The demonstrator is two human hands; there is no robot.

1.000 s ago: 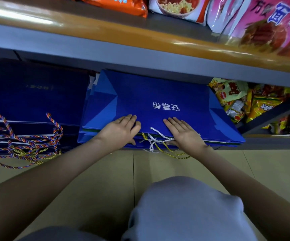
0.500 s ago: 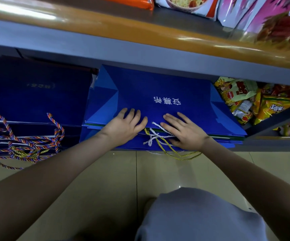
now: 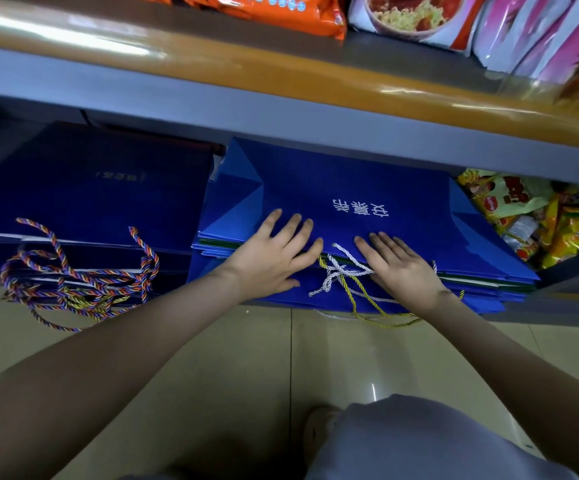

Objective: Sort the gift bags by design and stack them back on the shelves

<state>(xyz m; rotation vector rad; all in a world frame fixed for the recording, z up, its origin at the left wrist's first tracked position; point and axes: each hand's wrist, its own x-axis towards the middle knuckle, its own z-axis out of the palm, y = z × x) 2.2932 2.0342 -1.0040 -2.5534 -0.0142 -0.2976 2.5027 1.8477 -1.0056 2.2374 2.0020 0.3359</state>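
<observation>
Two hands down, fingers straight and gripping nothing: my left hand (image 3: pixel 274 259) and right hand (image 3: pixel 404 270) press the top blue gift bag (image 3: pixel 350 188) of its stack on the low shelf (image 3: pixel 558 318), rope handles (image 3: pixel 338 271) between my fingertips, so I'd push evenly and keep those cords unsnagged.

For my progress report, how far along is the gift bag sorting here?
Done: dark navy paper bags with multicoloured rope handles sit stacked at left, bright blue paper bags with white lettering stacked beside them. In hand: left hand and right hand press flat on top of that blue stack. Left: white and yellow cord handles dangle tangled over the front; bags out of view cannot be judged.
</observation>
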